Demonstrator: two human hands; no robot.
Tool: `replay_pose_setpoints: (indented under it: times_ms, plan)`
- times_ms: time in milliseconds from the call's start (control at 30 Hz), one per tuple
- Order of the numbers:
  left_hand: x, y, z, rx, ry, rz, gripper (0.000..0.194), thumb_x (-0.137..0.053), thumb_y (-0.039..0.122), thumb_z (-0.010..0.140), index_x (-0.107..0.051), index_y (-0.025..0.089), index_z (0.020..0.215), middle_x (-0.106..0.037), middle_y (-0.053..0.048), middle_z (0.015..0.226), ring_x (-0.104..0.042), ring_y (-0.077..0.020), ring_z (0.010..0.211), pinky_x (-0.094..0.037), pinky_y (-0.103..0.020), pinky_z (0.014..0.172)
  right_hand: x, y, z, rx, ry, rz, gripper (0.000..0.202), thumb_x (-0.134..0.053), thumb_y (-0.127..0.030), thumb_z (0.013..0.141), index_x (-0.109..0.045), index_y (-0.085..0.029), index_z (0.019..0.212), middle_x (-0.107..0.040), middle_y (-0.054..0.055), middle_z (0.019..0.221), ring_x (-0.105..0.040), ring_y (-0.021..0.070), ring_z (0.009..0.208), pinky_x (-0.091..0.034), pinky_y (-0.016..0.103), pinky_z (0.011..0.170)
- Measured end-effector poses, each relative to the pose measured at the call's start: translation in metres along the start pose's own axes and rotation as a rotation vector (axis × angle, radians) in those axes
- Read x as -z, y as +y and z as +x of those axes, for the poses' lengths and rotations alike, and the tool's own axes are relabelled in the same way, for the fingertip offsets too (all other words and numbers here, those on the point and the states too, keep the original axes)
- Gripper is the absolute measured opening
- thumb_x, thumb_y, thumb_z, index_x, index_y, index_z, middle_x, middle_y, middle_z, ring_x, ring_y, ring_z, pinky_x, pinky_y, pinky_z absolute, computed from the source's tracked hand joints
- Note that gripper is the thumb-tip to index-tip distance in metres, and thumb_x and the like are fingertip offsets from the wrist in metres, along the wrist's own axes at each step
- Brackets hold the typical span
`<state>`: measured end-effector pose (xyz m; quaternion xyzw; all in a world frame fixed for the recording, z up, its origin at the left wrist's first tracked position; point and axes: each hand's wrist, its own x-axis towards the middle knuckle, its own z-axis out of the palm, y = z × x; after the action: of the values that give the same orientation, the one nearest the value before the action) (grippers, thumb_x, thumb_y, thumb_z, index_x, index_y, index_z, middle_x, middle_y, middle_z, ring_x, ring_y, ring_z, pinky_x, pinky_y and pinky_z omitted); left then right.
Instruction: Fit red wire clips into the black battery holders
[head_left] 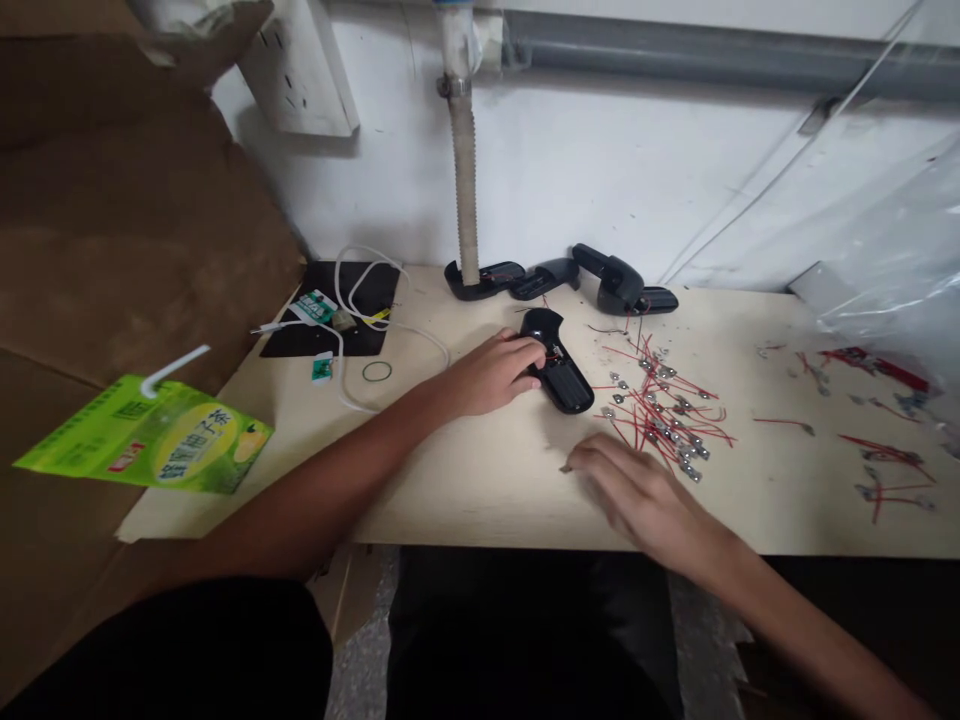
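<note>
My left hand [499, 372] is closed on the edge of a black plastic housing [568, 385], which lies tilted on the table with its hollow side up. Thin red wire and small parts show inside it. Nearer to me, my right hand [637, 490] pinches a small metal piece [566, 467], a little blurred, just over the table. To the right of the housing is a loose heap of metal contacts with red wires [667, 415]. More black housings [544, 278] stand along the wall, with thin wires in some of them.
At left lie a white cable [341, 345], a dark mat [289, 343], a green circuit board [322, 367] and a rubber ring [377, 372]. A green drink pouch [199, 440] overlaps the table's left edge. A ribbed hose [465, 190] hangs down behind. More wired contacts [889, 450] and clear plastic [900, 240] are at right.
</note>
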<state>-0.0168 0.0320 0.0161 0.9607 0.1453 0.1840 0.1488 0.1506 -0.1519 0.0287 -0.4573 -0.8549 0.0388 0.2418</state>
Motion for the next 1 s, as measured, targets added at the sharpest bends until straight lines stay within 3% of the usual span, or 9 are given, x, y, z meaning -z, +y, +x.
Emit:
replay_pose_setpoints:
  times_ms: [133,367,567,800,1000]
  plan:
    - [0.000,0.000,0.000,-0.014,-0.003,0.019,0.007,-0.053,0.021,0.089,-0.054,0.017,0.094,-0.063,-0.007,0.106,-0.054,-0.0204,0.094,-0.040,-0.036,0.088,0.020,0.031,0.033,-0.047,0.108,0.022,0.015,-0.041,-0.008,0.092,-0.054,-0.016,0.096,-0.058,0.008,0.084,-0.056,0.0168,0.073,-0.047,0.030,0.064]
    - [0.002,0.002,0.000,-0.021,-0.008,0.004,0.004,-0.053,0.019,0.088,-0.054,0.016,0.092,-0.064,-0.005,0.098,-0.054,-0.0196,0.092,-0.039,-0.034,0.089,0.019,0.066,0.086,-0.036,-0.109,-0.263,0.023,-0.039,-0.013,0.092,-0.059,-0.012,0.080,-0.055,0.010,0.077,-0.053,0.0214,0.073,-0.045,0.035,0.065]
    - [0.000,0.000,-0.001,-0.048,-0.013,0.045,0.007,-0.052,0.020,0.090,-0.053,0.015,0.095,-0.062,-0.006,0.097,-0.053,-0.0195,0.091,-0.039,-0.034,0.090,0.016,0.072,0.089,0.100,-0.165,-0.374,0.022,-0.040,-0.006,0.089,-0.061,-0.010,0.084,-0.056,0.011,0.080,-0.051,0.0216,0.075,-0.045,0.034,0.067]
    - [-0.003,-0.002,-0.002,-0.057,0.003,0.069,0.006,-0.050,0.021,0.091,-0.052,0.015,0.092,-0.060,-0.005,0.092,-0.054,-0.0181,0.087,-0.039,-0.034,0.089,0.017,0.071,0.093,0.257,-0.232,-0.544,0.023,-0.045,0.005,0.077,-0.062,-0.009,0.084,-0.058,0.012,0.082,-0.049,0.0235,0.080,-0.042,0.033,0.064]
    - [-0.004,-0.003,-0.002,-0.065,0.003,0.087,0.007,-0.051,0.020,0.090,-0.052,0.014,0.093,-0.060,-0.006,0.094,-0.054,-0.0191,0.089,-0.039,-0.035,0.090,0.018,0.066,0.093,0.282,-0.238,-0.579,0.022,-0.045,0.004,0.078,-0.062,-0.009,0.083,-0.059,0.013,0.082,-0.049,0.0237,0.080,-0.041,0.033,0.065]
